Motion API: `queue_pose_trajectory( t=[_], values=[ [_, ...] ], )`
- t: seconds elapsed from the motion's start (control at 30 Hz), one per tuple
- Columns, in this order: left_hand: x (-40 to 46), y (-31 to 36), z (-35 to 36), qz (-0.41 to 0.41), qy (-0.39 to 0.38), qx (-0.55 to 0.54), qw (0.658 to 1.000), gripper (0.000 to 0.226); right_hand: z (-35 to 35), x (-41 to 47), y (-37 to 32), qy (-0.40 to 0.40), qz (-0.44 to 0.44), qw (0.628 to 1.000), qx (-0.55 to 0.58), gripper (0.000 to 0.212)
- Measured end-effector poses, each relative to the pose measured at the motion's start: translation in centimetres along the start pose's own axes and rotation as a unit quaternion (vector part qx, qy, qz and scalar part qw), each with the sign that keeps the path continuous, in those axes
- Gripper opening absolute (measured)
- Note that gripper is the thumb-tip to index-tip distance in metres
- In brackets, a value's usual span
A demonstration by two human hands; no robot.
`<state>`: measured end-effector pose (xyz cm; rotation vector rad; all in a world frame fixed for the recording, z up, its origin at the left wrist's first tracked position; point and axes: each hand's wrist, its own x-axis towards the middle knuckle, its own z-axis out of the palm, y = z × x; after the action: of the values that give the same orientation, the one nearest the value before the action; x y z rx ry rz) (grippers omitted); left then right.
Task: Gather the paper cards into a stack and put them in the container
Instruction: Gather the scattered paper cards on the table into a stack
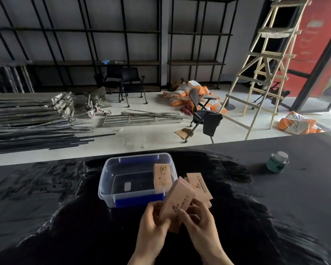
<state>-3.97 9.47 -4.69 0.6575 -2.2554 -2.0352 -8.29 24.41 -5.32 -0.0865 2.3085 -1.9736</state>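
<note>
Held a stack (177, 200) of cards between both hands, left (153, 224) and right (196, 220), fingers (182, 212) pinching its lower edges, just beside the container (111, 180) on the worktop (65, 217).

The table (294, 188) is covered with a dark, shiny, creased sheet (65, 197). A clear plastic container (111, 180) with blue clips stands on it at the middle, toward the far edge. Just right of the container, pale orange paper cards (201, 185) lie loosely overlapped on the sheet, one of them leaning against the container's right wall. Well apart, at far right, stands a green cup (277, 163) with a whitish lid.
</note>
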Motion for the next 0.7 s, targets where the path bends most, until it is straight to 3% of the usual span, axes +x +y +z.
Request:
queue_pose_trajectory(
  t=[0.07,0.23,0.33,0.4,0.5,0.7],
  values=[
    [1.7,1.3,3.8,-0.036,-0.013,-0.034,0.999,0.034,-3.1,2.3,0.2,0.0,0.001,0.999,0.04,0.034],
    [2.1,2.8,4.8,-0.061,-0.033,-0.013,0.998,0.024,-3.5,2.9,0.0,-0.008,0.039,0.996,0.084,0.03],
    [5.5,2.6,7.8,-0.096,0.011,0.079,0.992,0.051,-5.4,6.8,2.7,0.002,0.073,0.997,0.014,0.027],
    [6.8,2.6,8.5,-0.091,0.018,0.119,0.989,0.056,-5.5,8.2,3.1,0.017,0.06,0.997,-0.056,0.026],
    [8.0,3.3,9.3,-0.068,0.035,0.151,0.985,0.042,-5.0,10.1,2.8,0.048,0.028,0.987,-0.153,0.026],
    [8.9,3.5,9.7,-0.081,0.092,0.245,0.962,0.025,-2.6,11.5,2.4,0.057,0.046,0.972,-0.224,0.016]
  ],
)
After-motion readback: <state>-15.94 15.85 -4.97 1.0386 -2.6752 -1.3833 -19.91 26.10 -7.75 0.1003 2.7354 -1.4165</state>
